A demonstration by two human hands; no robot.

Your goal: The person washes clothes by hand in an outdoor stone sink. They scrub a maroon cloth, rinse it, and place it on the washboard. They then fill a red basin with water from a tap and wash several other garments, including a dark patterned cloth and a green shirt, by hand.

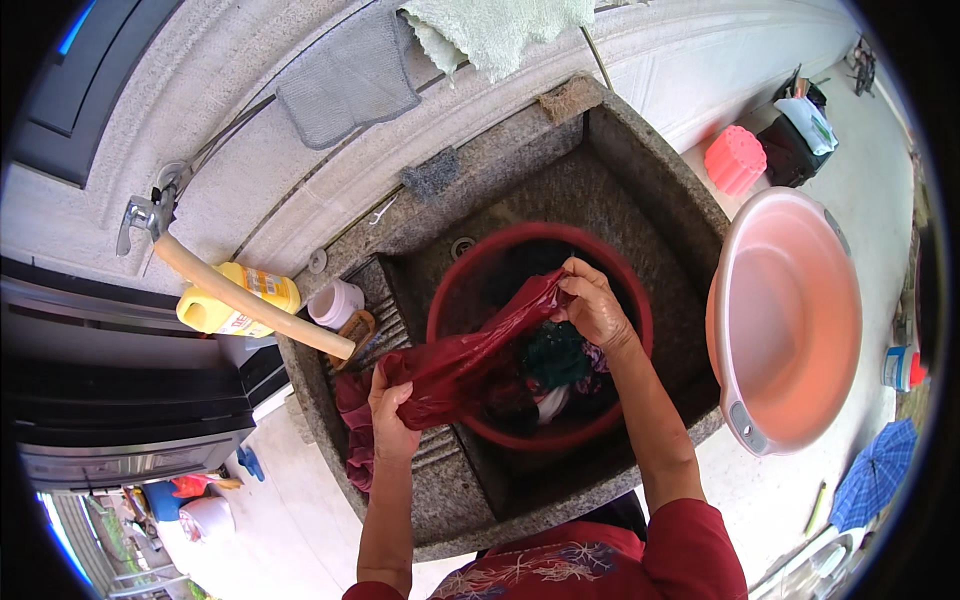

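Left grip and right grip are pinching the red cloth; wet weight could be pulling it loose, into the tub below right grip.

Between the fingers of the left hand and those of the right hand, a shiny red cloth is stretched. Below the right fingers, a red basin with dark green fabric stands in a stone sink. Beyond the left fingers, a beige hose ends.
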